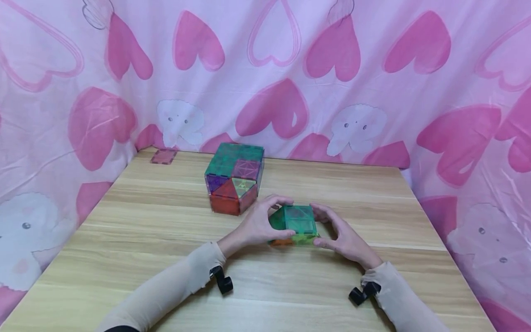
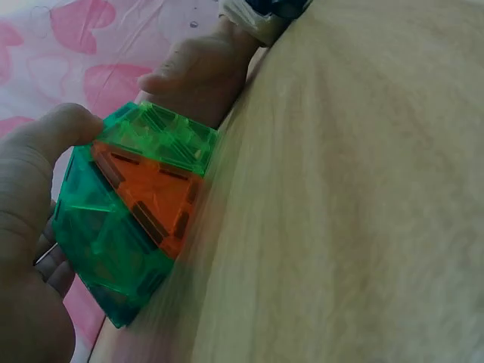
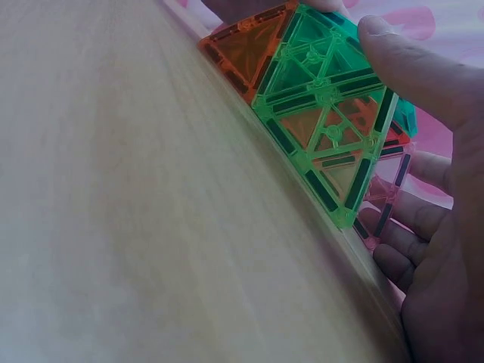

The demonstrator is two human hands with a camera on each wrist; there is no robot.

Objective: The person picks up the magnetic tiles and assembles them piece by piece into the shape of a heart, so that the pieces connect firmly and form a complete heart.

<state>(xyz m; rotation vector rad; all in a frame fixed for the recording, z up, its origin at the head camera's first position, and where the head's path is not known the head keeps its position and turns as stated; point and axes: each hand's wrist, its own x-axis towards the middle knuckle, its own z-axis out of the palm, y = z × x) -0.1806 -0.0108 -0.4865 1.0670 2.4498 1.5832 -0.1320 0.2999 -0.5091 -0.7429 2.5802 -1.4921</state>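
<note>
A small block of translucent magnetic tiles [image 1: 299, 219] sits on the table between both hands. Its top is green, and an orange triangle tile [image 2: 155, 193] and a light green triangle tile [image 3: 333, 140] show on its near sides. My left hand [image 1: 259, 225] grips the block's left side, thumb at the front and fingers behind. On the right, my right hand [image 1: 345, 237] holds it with the thumb at the near corner and fingers round the far side. A pink tile [image 3: 387, 189] at the block's side shows beside the right fingers in the right wrist view.
Left of the block and farther back stands a larger magnetic tile structure [image 1: 234, 159], green on top with purple, pink, red and yellow pieces. A flat pink square tile [image 1: 163, 156] lies near the back left corner of the wooden table [image 1: 290, 295]. A pink heart-patterned curtain [image 1: 274, 69] surrounds the table.
</note>
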